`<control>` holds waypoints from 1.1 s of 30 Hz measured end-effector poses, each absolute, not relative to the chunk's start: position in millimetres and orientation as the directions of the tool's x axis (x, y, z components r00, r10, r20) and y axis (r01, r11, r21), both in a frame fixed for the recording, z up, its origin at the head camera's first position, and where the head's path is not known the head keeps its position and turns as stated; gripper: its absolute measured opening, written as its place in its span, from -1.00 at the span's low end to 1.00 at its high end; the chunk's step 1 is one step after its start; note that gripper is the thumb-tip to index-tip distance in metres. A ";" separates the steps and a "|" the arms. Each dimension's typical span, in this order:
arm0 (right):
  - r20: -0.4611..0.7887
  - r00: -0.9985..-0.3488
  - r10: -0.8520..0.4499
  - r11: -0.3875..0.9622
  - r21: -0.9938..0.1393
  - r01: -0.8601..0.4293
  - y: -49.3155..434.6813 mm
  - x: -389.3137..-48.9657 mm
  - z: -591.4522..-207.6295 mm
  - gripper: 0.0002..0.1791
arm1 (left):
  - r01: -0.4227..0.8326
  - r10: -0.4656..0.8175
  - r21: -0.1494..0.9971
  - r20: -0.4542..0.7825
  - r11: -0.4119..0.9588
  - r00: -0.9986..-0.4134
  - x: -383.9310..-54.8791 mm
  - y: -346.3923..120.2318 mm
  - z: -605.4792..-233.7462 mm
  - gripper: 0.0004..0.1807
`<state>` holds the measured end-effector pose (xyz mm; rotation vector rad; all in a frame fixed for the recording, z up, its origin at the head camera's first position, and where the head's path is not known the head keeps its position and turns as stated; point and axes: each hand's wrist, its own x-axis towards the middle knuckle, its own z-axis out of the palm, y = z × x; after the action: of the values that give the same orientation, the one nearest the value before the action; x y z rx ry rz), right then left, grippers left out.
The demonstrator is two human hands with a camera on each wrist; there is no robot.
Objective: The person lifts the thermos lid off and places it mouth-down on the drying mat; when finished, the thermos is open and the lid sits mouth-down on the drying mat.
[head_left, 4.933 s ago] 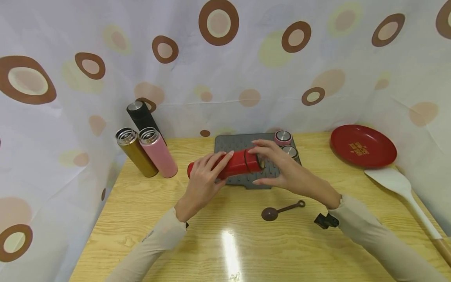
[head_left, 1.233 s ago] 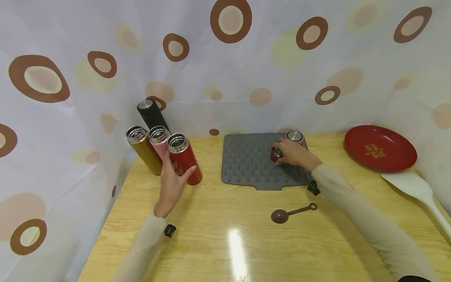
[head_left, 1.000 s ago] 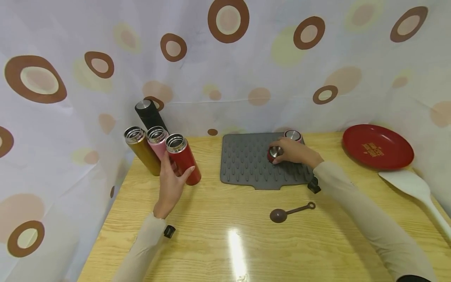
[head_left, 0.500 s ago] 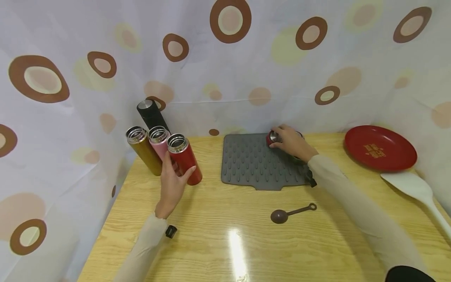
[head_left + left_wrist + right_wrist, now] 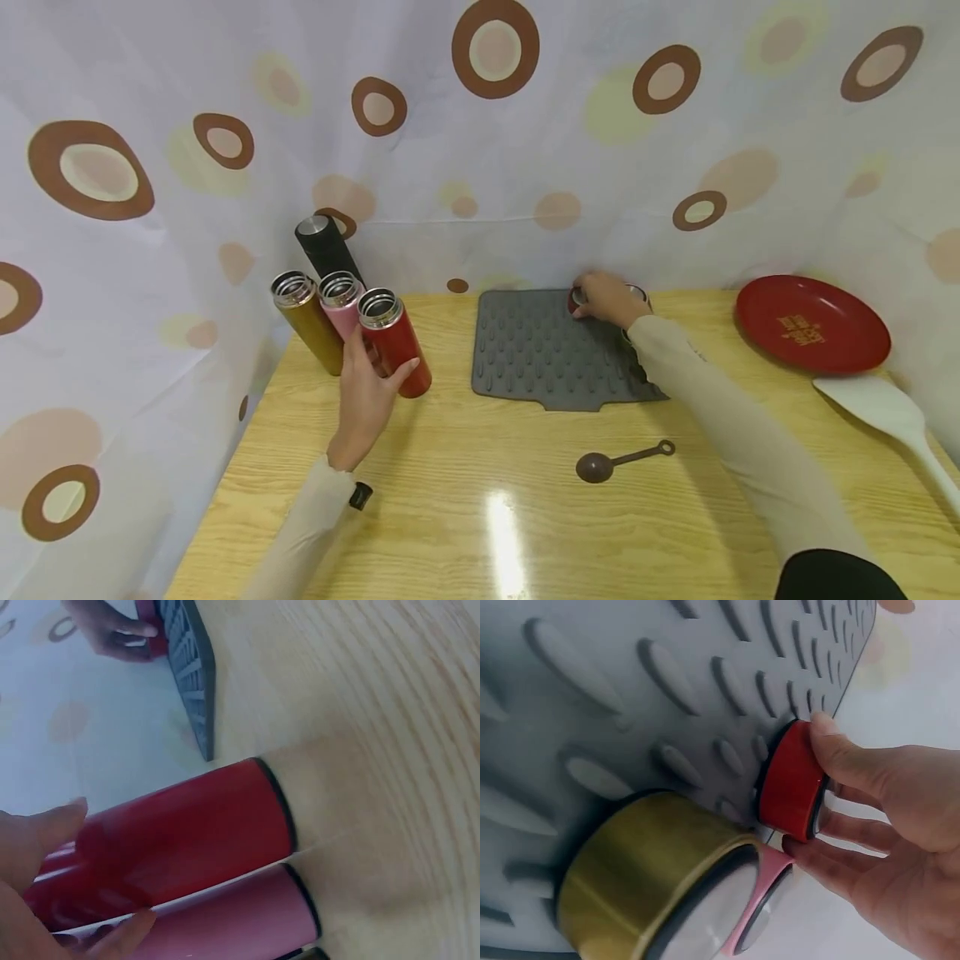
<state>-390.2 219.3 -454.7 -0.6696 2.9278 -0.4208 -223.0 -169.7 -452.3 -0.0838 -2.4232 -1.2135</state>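
Observation:
A red thermos bottle (image 5: 405, 350), its mouth uncovered, stands on the table at the left. My left hand (image 5: 363, 400) holds it, thumb on the near side and fingers between it and the pink bottle (image 5: 341, 315). At the back of the grey ridged mat (image 5: 540, 350), my right hand (image 5: 611, 298) pinches the red lid (image 5: 789, 780) between thumb and fingers. That lid rests on the mat in the right wrist view. Close by are a gold lid (image 5: 645, 862) and a pink lid (image 5: 769, 877), which the right hand and arm partly cover in the head view.
An uncapped gold bottle (image 5: 311, 329) and a capped black bottle (image 5: 326, 250) stand left of the red one. A brown spoon (image 5: 595, 467) lies in front of the mat. To the right are a red plate (image 5: 813, 325) and a large white spatula (image 5: 877, 404).
Earlier both hands were on the tilted red bottle, with its lid on. Now it stands uncapped beside the pink one. The right hand has shifted the red lid toward the mat's back edge.

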 end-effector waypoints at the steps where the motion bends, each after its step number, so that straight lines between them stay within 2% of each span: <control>1: -0.040 -0.897 -0.439 0.866 -0.286 -0.411 218.6 -389.0 -456.0 -0.43 | 0.249 -0.136 0.716 0.433 0.652 -0.891 -220.3 -170.1 -448.6 -0.02; 5: -0.019 -0.901 -0.434 0.867 -0.283 -0.411 217.1 -386.1 -458.0 -0.47 | 0.335 -0.139 0.556 0.644 0.761 -0.752 -215.0 -173.7 -426.9 -0.15; 8: -0.024 -0.909 -0.416 0.879 -0.268 -0.395 215.4 -384.9 -457.3 -0.50 | 0.399 -0.134 0.493 0.742 0.774 -0.657 -220.3 -182.0 -403.7 -0.26; 12: -0.055 -0.918 -0.392 0.897 -0.244 -0.368 212.7 -383.6 -455.1 -0.51 | 0.438 -0.145 0.495 0.769 0.750 -0.622 -238.1 -198.5 -365.0 -0.32; 15: -0.074 -0.920 -0.385 0.903 -0.236 -0.358 211.9 -383.6 -453.5 -0.51 | 0.420 -0.144 0.514 0.743 0.748 -0.654 -257.3 -214.4 -335.7 -0.31; 19: -0.086 -0.920 -0.383 0.905 -0.233 -0.355 211.6 -385.4 -452.5 -0.51 | 0.357 -0.111 0.545 0.648 0.759 -0.753 -287.8 -237.9 -304.9 -0.23; 26: -0.087 -0.921 -0.380 0.909 -0.219 -0.354 213.3 -391.3 -459.1 -0.47 | 0.156 -0.016 0.546 0.297 0.823 -0.955 -341.0 -265.3 -286.6 0.05; 29: -0.080 -0.918 -0.388 0.904 -0.226 -0.363 213.9 -392.6 -462.1 -0.47 | 0.074 0.014 0.514 0.119 0.855 -0.993 -360.3 -273.9 -291.3 0.14; 33: -0.067 -0.914 -0.401 0.899 -0.221 -0.378 214.4 -392.0 -461.6 -0.48 | 0.024 0.059 0.441 -0.066 0.897 -0.996 -381.6 -282.9 -299.2 0.16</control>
<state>-392.0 214.4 -461.6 -0.6076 2.9531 -0.3100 -381.6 -282.9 -299.2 -0.0690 -3.1357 -0.7265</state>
